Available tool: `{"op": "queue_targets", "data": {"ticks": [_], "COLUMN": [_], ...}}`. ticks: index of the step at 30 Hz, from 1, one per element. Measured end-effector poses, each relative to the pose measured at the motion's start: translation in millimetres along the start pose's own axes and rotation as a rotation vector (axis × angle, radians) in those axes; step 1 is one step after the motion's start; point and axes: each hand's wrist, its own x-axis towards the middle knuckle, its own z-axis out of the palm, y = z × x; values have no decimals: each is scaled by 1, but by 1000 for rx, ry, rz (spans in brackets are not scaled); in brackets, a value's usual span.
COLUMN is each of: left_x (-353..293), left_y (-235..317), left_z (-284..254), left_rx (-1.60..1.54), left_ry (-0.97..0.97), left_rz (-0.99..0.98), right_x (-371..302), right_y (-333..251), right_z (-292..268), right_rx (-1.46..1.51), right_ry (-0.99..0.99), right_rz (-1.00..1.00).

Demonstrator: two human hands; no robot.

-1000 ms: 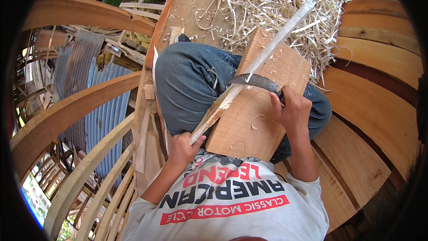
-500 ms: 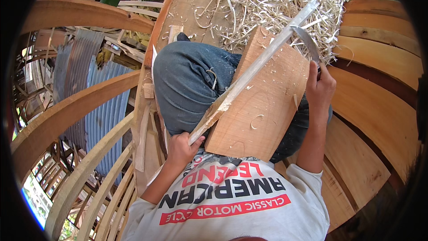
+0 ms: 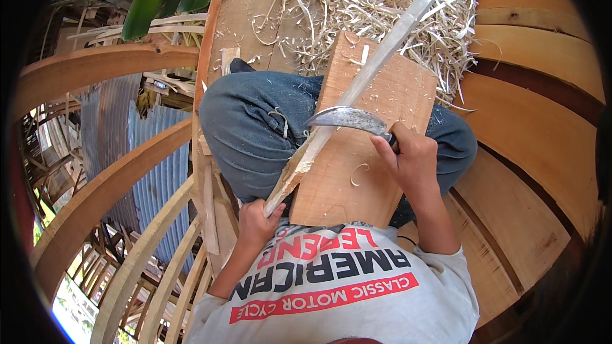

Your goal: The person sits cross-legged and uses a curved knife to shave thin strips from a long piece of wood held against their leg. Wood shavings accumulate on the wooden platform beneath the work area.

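Observation:
My left hand point(image 3: 257, 222) is closed round the near end of a long pale wooden stick point(image 3: 363, 83). The stick slants up and right across a thick wooden board point(image 3: 344, 185) resting on my lap. Its near part shows rough, yellowish wood, while the far part is shaved smooth. My right hand point(image 3: 411, 159) grips the dark handle of a curved knife point(image 3: 350, 118), whose sickle-like blade lies across the stick about midway along. A few curled shavings rest on the board. Part of the handle is hidden by my fingers.
A heap of wood shavings point(image 3: 376, 0) covers the planks ahead of my crossed legs point(image 3: 255, 121). Curved planks point(image 3: 535, 114) rise at the right. On the left are wooden ribs point(image 3: 115, 185), corrugated metal sheets point(image 3: 159, 172) and scrap wood beyond.
My right hand has drawn the knife toward me and leftward along the stick, from near its far end to about its middle. The left hand keeps its hold. The view has shifted slightly.

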Motion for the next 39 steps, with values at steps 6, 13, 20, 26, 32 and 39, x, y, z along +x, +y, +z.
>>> {"op": "queue_targets", "data": {"ticks": [6,13,20,26,32,39], "left_x": [-1,0,1,4,3,4], "left_y": [10,12,13,19,16,16], "left_z": [0,-1,-1,-4,-2,-1], "left_rx": [-29,-83,-124,-136,-145,-149], "left_ry": [7,5,2,-8,-3,0], "left_rz": [-54,-41,-47,-38,-48,-46], "right_x": [26,41,51,61,69,79], "right_y": [7,12,20,23,25,31], "right_z": [-1,1,3,4,2,2], "right_rx": [-199,-307,-341,-358,-360,-378], "right_ry": [11,128,178,203,198,255], "right_rz": [-40,-100,-101,-117,-143,-153]}}
